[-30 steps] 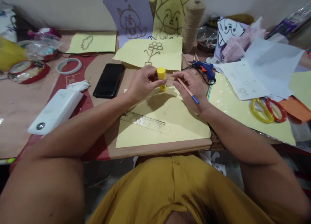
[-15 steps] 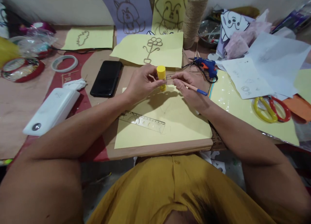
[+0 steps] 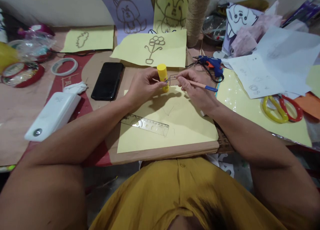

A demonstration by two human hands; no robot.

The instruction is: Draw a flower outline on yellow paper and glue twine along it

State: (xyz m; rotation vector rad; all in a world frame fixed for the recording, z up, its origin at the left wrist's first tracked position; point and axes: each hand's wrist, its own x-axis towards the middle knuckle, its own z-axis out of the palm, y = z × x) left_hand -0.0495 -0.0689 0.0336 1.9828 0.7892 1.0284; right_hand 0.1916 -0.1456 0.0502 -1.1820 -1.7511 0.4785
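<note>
My left hand (image 3: 146,83) is closed round a yellow glue stick (image 3: 162,72), held tilted above a yellow sheet (image 3: 140,140). A thin dark bent wire (image 3: 172,77) shows between the glue stick and my right fingertips. My right hand (image 3: 195,88) pinches a pencil (image 3: 203,86) with a blue end that points right. Whether the wire is held by the left or the right fingers is too small to tell. A clear ruler (image 3: 150,125) lies on the sheet below my left hand, near faint pencil lines.
A black phone (image 3: 108,81), a white power bank (image 3: 53,116) and a tape roll (image 3: 64,66) lie left. Behind stand a flower drawing (image 3: 170,53) and a twine spool (image 3: 198,17). A blue glue gun (image 3: 211,65), papers and scissors (image 3: 275,112) are right.
The glue stick's top has tilted left, and more of the bent wire shows beside it. Both hands stay close together; the whole view has shifted slightly.
</note>
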